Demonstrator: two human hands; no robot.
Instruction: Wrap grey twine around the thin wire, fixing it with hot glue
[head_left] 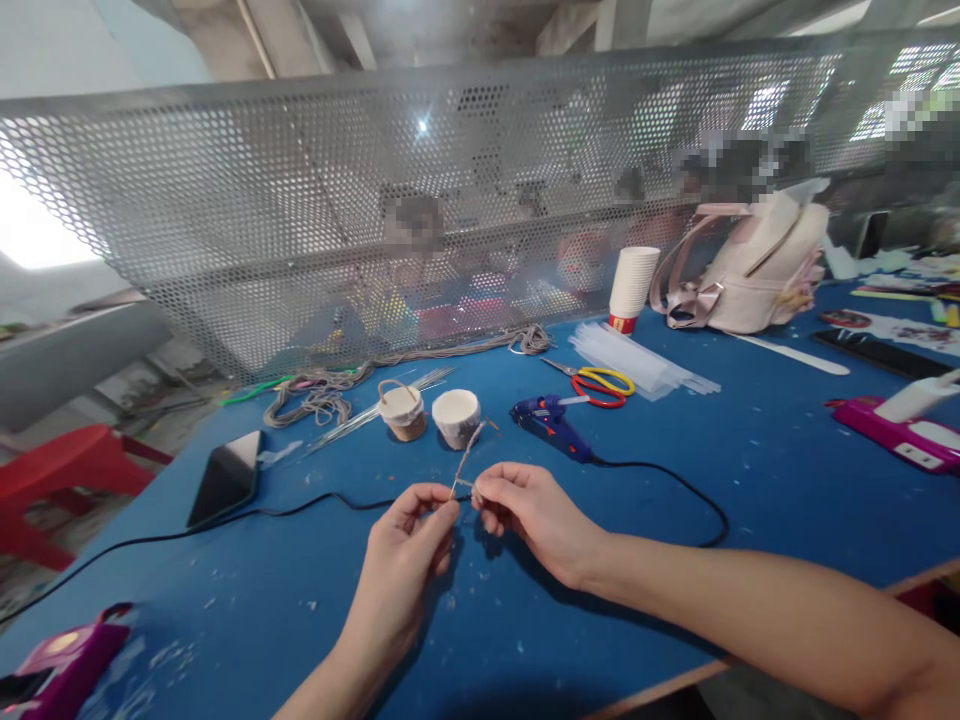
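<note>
My left hand (pixel 409 555) is closed in a pinch on the lower end of a thin wire (pixel 466 455), whose upper part is wrapped in greyish cord. Close beside it, my right hand (pixel 536 515) pinches the loose cord (pixel 465 484) that runs off the wire. Just beyond my hands are two small paper cups: a covered one with a hoop handle (pixel 405 415) and a white-wrapped one (pixel 457 418). To their right lies a blue glue gun (pixel 553 425) with a stick in its back. Scissors (pixel 600 385) with red and yellow handles lie behind it.
Thin wires (pixel 360 422) and grey cord (pixel 319 395) lie at the back left, near a phone (pixel 226 480). Behind are clear glue sticks (pixel 637 360), stacked paper cups (pixel 634 285) and a pink backpack (pixel 757 265). A black cable (pixel 300 505) crosses the blue table (pixel 247 620). A perforated metal screen (pixel 300 200) bounds it.
</note>
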